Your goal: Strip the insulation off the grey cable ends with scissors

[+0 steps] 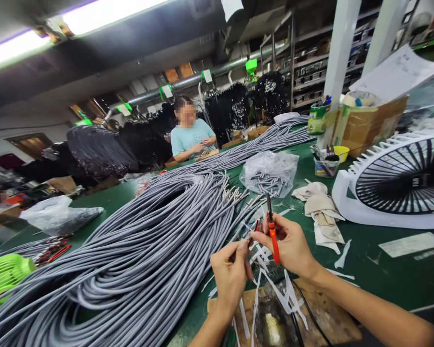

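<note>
Green table (394,284), pretty messy, in a dim workshop with tube lights (112,12) overhead and racks (311,62) at the far right. Someone in a light blue shirt (191,137) sits on the far side. Grey cables (148,250) sprawl across the left and middle.

Containers: a clear bag (291,166) of short grey bits past the hands, another bag (50,212) far left, then a green can (316,123) of pens, a clear tub (321,169) of tools, a yellow bowl (343,153) and a cardboard box (388,120) on the right.

There's print on the paper (401,72) and the fan (347,207) hub, too small to read.

Left hand (233,274)'s closed in a pinch on a thin wire (251,240), near centre; right hand (289,243)'s curled round orange-handled cutters (274,238), thumb by the wire.
</note>
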A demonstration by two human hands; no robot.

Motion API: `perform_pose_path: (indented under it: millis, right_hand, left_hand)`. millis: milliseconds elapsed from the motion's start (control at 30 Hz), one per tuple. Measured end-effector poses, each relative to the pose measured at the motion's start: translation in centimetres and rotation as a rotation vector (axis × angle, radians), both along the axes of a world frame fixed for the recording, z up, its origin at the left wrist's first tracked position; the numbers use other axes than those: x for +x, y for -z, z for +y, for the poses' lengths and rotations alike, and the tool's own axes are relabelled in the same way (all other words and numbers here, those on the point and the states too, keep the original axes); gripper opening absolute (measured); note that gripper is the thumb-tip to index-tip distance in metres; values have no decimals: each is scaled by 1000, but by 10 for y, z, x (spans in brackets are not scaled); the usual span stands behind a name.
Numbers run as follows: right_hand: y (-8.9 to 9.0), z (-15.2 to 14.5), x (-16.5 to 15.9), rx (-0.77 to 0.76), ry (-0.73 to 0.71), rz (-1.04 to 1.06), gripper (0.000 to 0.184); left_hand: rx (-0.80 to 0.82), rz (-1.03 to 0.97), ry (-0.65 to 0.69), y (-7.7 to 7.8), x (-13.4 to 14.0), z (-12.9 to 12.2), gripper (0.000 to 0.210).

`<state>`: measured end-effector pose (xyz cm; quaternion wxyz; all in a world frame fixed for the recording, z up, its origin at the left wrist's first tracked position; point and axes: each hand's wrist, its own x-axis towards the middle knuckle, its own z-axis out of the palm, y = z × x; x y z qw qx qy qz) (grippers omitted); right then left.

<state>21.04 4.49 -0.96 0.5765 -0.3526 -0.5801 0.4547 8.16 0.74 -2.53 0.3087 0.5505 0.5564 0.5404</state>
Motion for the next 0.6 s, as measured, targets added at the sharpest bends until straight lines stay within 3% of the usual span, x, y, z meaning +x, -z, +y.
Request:
perform_pose_path:
  millis: [100,200,400,600]
  right_hand:
    - [2,1,-1,-42,-52,52,28]
    - [4,0,-3,-72,-84,87,28]
    - [8,1,-3,-124,-93,115,29]
    - [5,5,3,-124,-95,127,29]
  left_hand:
    - [-49,-238,-36,-1,-1,3,37]
    - [-9,-336,-23,-3,-1,6,35]
    - [71,-378,-60,-7,3,6,26]
    - [-43,-321,51,-6,-3,9,28]
